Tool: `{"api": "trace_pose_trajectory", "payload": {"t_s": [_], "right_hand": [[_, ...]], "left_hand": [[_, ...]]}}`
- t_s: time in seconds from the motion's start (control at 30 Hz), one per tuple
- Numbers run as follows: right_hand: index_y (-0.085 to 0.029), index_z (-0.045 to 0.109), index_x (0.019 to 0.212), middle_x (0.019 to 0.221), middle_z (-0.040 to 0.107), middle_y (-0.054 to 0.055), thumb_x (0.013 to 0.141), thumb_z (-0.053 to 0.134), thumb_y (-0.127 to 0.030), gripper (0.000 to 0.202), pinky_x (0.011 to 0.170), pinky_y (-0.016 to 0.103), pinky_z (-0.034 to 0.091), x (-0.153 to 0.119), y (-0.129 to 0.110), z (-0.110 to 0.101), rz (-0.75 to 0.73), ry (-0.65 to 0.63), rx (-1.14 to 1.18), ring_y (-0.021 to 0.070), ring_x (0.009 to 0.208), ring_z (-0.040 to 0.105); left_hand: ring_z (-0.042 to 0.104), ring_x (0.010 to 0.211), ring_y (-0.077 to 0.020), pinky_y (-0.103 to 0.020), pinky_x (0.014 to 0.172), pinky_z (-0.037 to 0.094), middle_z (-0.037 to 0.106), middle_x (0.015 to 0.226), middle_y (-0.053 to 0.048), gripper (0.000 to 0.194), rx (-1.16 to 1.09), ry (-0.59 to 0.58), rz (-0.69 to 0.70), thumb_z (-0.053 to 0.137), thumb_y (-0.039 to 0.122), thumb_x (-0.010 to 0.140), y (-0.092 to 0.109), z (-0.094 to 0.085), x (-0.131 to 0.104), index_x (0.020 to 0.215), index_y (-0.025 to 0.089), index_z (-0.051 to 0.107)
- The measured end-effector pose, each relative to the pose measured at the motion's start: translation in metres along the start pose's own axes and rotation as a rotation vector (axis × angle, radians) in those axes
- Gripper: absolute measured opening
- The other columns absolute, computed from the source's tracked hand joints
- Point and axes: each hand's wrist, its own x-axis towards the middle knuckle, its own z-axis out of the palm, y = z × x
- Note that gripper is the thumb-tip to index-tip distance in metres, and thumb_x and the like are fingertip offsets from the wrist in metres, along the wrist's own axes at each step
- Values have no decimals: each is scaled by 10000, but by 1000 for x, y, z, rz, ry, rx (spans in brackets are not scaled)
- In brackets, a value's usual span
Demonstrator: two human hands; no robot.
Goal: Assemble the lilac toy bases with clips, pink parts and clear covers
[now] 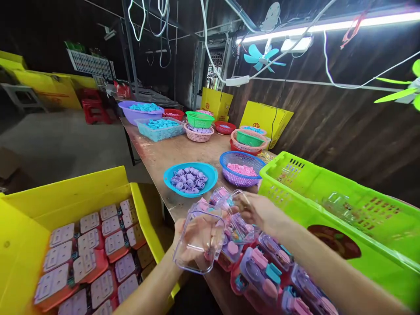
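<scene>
Head view: I've got the left hand [190, 253] cradling a clear cover [205, 238] just nearer me than the turquoise basin [213, 178], palm behind, probably for support; the right hand [259, 212] grips a second cover [234, 202], near-right of that basin.

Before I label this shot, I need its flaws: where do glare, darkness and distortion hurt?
Head view: the tube light burns out white; glints streak the nearer clear cover, its edges traceable; the upper left is dark; wide-angle stretch seems to elongate the green crate toward the right edge.
</scene>
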Motion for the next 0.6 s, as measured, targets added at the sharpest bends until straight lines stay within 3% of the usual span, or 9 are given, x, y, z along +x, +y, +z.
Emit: {"api": "trace_pose_trajectory", "payload": {"t_s": [0.07, 0.13, 0.23, 0.3, 0.4, 0.5, 0.6], "right_hand": [[-192, 496, 786, 607, 491, -42, 741, 573, -325, 160, 412, 189, 260, 13, 26, 22, 53, 25, 113, 63, 441, 366], [-192, 517, 836, 668, 536, -20, 783, 536, -389, 204, 483, 218, 374, 18, 43, 36, 7, 84, 133, 89, 514, 470], [-207, 542, 1013, 965, 613, 41, 817, 496, -502, 357, 716, 301, 472, 13, 57, 53, -159, 105, -96, 157, 815, 582], [-227, 484, 1186, 1163, 576, 47, 789, 557, -495, 484, 864, 333, 448, 7, 63, 63, -268, 40, -272, 186, 1006, 555], [-226, 326, 1354, 1288, 507, 60, 735, 635, -425, 720, 954, 347, 409, 8, 68, 73, -361, -32, -420, 203, 1104, 517], [-195, 325, 1361, 1309, 484, 88, 713, 621, -353, 729, 983, 370, 383, 22, 68, 77, -433, 95, -600, 233, 1152, 482], [-170, 337, 1355, 1293, 488, 122, 722, 572, -335, 695, 992, 405, 356, 45, 70, 74, -457, 254, -840, 277, 1178, 459]], "left_hand": [[582, 620, -185, -279, 498, 493, 645, 890, -129, 721, -45, 7, 49, 656, 583, 529, -6, 0, -10, 1069, 106, 636], [613, 702, -192, -274, 581, 526, 649, 952, -124, 674, -103, 69, 110, 657, 548, 565, -4, -7, -22, 1074, 107, 635], [641, 843, -226, -299, 712, 543, 648, 1040, -123, 630, -140, 177, 197, 615, 524, 631, 7, -23, -38, 1121, 127, 608], [638, 908, -254, -323, 759, 541, 643, 1074, -133, 640, -139, 214, 235, 596, 521, 649, 11, -33, -46, 1147, 119, 593], [644, 886, -250, -313, 752, 544, 633, 1118, -141, 633, -145, 218, 238, 603, 487, 645, 14, -37, -52, 1153, 108, 594], [646, 877, -252, -316, 710, 550, 628, 1134, -147, 597, -135, 228, 198, 592, 458, 673, 18, -36, -53, 1160, 114, 592], [619, 976, -274, -353, 770, 539, 625, 1135, -159, 503, -97, 306, 217, 536, 411, 756, 26, -41, -54, 1149, 102, 593]]}}
